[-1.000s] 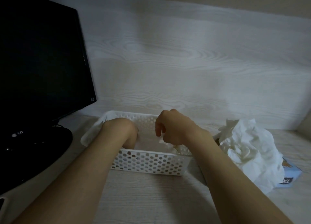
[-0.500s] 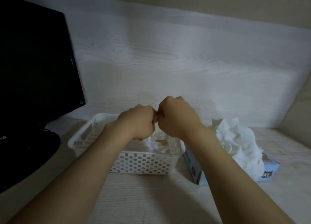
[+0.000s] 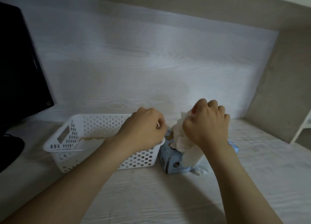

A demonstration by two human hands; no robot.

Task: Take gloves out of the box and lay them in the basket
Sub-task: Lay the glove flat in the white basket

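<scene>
While the right hand (image 3: 207, 124) grips the gloves (image 3: 179, 139) bunched in the box (image 3: 170, 161) just right of the basket (image 3: 58, 150), the left hand (image 3: 143, 128) curls over its right end, hold unclear; no glove shows inside, so laying seems barely begun.

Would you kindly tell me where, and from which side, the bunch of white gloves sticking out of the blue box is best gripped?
Pinch the crumpled top of the gloves from above: the bunch bulges upward out of the top opening of the box, with the basket close on its left. The right hand grips it there.
</scene>
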